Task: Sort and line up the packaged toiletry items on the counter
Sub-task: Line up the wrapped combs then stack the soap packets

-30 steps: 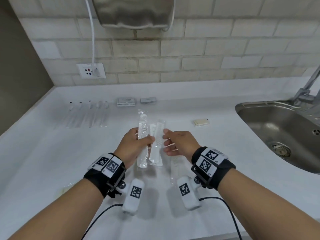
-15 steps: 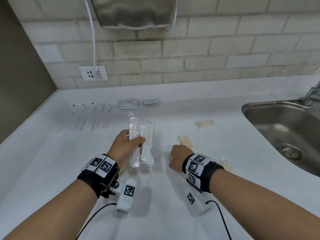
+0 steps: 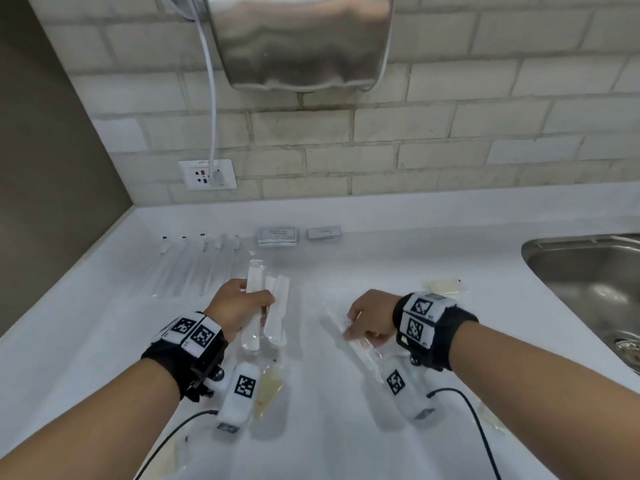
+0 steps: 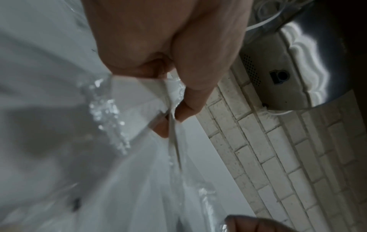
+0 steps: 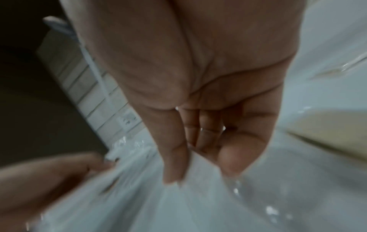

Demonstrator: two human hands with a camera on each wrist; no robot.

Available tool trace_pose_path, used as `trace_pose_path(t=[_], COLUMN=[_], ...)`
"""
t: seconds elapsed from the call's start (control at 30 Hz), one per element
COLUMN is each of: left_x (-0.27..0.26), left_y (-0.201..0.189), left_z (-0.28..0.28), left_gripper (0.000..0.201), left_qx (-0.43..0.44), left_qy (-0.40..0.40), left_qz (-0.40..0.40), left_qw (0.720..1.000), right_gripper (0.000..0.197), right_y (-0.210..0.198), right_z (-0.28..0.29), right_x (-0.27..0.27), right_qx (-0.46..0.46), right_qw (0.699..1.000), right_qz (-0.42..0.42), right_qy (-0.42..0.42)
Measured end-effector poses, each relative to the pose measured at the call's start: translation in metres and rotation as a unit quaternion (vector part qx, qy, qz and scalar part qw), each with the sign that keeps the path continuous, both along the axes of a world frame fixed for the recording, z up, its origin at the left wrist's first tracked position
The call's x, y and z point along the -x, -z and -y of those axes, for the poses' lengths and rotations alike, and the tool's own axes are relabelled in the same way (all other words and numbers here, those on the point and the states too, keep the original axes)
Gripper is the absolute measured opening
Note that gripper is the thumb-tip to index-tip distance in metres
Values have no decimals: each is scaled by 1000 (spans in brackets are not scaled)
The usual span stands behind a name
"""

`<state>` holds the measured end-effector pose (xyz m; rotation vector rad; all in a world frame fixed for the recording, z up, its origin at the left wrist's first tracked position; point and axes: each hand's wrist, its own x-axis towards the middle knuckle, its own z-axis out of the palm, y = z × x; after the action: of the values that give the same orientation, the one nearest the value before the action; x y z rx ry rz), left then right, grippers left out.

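1. The two long packets in your left hand look light and thin, white sticks in clear crinkly wrap. The wrap is probably slippery, so hold them round the middle, not by the loose ends
2. Your left grip is closed round both packets. The thumb and fingers pinch them side by side, and they stand up tall above the table
3. The next clear packet lies flat on the table under your right hand. It looks soft and floppy, so take it by a long edge
4. Your right fingertips point down and touch that packet. The picture is too blurry to tell if they pinch it yet
5. Both arms reach forward, wrists near each other, above the table
6. A row of thin packets and two small grey boxes sit lined up near the wall. Yellowish packets lie loose nearer you
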<state>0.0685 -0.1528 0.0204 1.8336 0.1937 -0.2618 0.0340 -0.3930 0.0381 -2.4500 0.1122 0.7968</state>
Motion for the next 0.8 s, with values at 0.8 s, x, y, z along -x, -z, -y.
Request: trace_pose_path(t=[0.8], left_x=[-126], left_y=[41], left_z=[97], left_gripper=[55], left_qx=[-231], left_qy=[26], left_qz=[6], left_qw=[973], right_gripper=[33], right_y=[39], right_z=[25], right_x=[-171], right_qx=[68], right_qw=[988], right_qz=[46], right_qy=[128])
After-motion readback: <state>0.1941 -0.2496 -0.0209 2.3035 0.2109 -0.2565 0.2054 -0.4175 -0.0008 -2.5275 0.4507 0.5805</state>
